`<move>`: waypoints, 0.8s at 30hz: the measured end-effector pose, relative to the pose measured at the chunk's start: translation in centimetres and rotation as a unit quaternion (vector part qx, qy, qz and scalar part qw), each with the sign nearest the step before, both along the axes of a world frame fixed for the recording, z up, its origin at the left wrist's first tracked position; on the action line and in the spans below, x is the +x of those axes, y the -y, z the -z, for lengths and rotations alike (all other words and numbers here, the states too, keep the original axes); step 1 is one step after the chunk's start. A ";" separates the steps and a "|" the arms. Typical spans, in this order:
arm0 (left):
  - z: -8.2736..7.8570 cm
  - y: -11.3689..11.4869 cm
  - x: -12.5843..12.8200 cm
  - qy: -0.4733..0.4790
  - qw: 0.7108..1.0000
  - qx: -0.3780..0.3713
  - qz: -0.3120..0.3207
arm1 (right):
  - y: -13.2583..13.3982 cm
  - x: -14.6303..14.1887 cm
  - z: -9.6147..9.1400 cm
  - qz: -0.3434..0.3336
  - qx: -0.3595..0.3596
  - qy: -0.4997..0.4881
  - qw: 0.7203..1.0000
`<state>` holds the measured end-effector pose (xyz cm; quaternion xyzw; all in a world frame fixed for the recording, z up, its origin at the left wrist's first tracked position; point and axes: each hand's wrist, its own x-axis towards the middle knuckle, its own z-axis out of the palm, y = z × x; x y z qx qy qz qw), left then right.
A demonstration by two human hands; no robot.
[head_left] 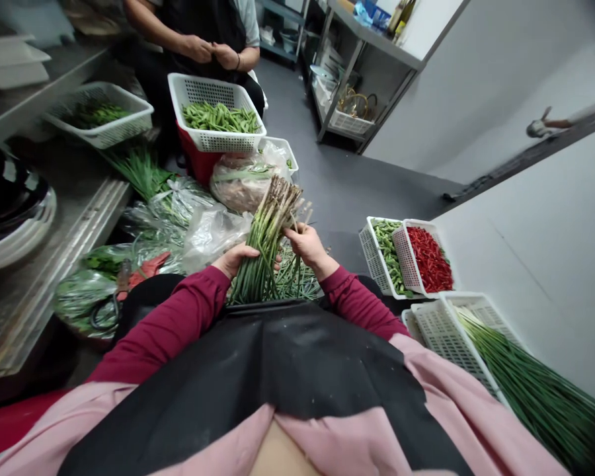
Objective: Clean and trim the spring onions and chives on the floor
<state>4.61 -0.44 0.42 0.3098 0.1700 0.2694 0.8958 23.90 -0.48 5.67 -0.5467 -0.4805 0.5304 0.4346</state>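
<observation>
left hand (234,258): grip holding brown-ended green stalk bunch (265,241) | right hand (307,246): grip pinching pale strands (305,211) | looking partway tbh, brown ends (283,190) still showing, loose green stalks (300,281) lying below

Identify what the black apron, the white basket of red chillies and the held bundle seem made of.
Black apron: coated fabric or vinyl, perhaps; smooth, with a faint sheen.
White basket: probably moulded plastic, judging by its regular grid of holes.
Bundle: plant stalks, green and slender, with brownish, dry-looking ends.
</observation>
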 end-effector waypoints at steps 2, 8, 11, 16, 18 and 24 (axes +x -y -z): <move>0.1 -0.2 -0.1 0.006 1.000 -0.004 -0.002 | 0.2 0.2 0.0 0.025 -0.024 -0.024 0.999; 0.9 -1.0 -0.3 -0.011 1.000 -0.022 -0.019 | 0.7 1.8 -1.0 -0.020 -0.030 -0.118 0.992; 1.5 -1.3 -0.1 -0.044 0.998 -0.019 -0.041 | 0.7 2.3 -1.2 -0.038 -0.011 -0.086 0.996; 1.2 -1.2 0.6 -0.052 0.998 -0.008 -0.039 | 0.7 2.7 -0.7 -0.018 0.013 -0.016 1.000; 0.8 -1.1 1.0 -0.030 0.999 0.003 -0.027 | 0.9 2.7 -0.5 -0.019 0.012 -0.020 1.000; 0.2 -1.0 1.4 -0.042 0.997 0.002 -0.058 | 0.9 3.4 -0.4 -0.013 0.040 0.087 0.995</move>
